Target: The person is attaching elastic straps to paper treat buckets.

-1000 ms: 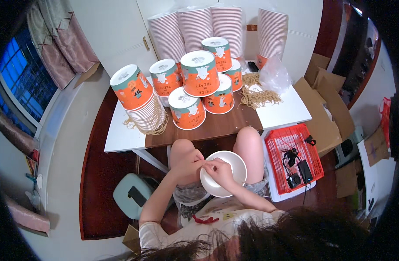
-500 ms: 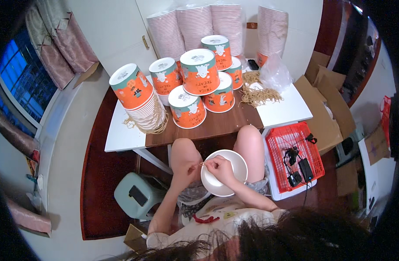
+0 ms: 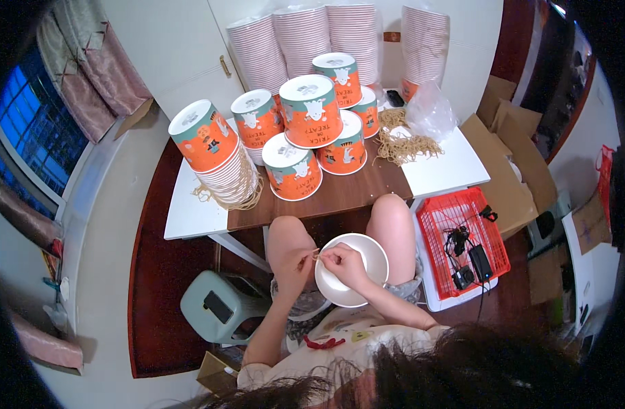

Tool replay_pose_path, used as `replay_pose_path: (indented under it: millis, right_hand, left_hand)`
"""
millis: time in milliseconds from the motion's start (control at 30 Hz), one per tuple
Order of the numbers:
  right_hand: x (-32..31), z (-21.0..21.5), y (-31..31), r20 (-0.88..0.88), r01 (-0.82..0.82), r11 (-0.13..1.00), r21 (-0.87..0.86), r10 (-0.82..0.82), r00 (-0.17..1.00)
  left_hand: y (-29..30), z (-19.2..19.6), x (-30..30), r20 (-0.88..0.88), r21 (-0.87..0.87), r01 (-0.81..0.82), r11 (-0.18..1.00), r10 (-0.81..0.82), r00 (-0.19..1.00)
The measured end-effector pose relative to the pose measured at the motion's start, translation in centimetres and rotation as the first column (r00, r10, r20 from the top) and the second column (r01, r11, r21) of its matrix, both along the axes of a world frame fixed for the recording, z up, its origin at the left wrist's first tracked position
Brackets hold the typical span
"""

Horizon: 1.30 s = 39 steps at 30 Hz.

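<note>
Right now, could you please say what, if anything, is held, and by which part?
The left hand and right hand pinch a tan cord; which part is too small to tell.

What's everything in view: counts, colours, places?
Rectangular table: one, brown-white, centre.
Printed round paper buckets: at least seven, orange-green, inverted, table.
Tall wrapped stacks: four, pinkish, back.
Round bucket: one, white, lower centre.
Thin strand: one, tan, lower centre.
Stringy heaps: several, tan, table.
Plastic bag: one, clear, table right.
Plastic basket: one, red, right.
Cables: several, black, basket.
Stool: one, greenish, left.
Cardboard boxes: several, brown, right.
Left hand, right hand: one each, bare, strand.
</note>
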State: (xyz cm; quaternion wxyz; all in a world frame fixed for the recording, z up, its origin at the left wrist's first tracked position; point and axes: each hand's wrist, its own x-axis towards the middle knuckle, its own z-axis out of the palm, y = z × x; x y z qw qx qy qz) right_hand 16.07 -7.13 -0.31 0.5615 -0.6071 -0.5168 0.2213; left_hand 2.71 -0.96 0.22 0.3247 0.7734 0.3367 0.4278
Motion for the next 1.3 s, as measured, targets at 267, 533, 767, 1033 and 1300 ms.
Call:
replay_pose_path:
  millis: [267,533,767,1033,1300]
  right_hand:
    - [0.1,-0.4,0.0,-0.022,0.01,1.0,0.02,-0.01,1.0]
    - [0.2,-0.3,0.0,-0.022,0.01,1.0,0.014,-0.01,1.0]
    - [0.0,0.0,-0.2,-0.036,0.006,1.0,-0.025,-0.007,0.999]
    - [0.5,0.4,-0.3,0.131,0.063,0.996,0.066,-0.071,0.989]
    - [0.6,1.3,-1.0,0.201,0.042,0.989,0.139,-0.07,0.977]
  left_hand:
    - [0.2,-0.6,0.1,0.007,-0.007,0.091,0.996,-0.091,0.996]
    - [0.3,-2.1,-0.2,0.15,-0.225,0.195,0.955,-0.164,0.975]
    - [0.6,-2.5,0.0,0.084,-0.172,0.156,0.973,-0.143,0.986]
    - [0.4,-0.9,-0.1,-0.009,-0.158,0.159,0.974,-0.163,0.987]
    - [0.8,0.2,-0.3,0.141,-0.508,0.277,0.815,-0.239,0.961]
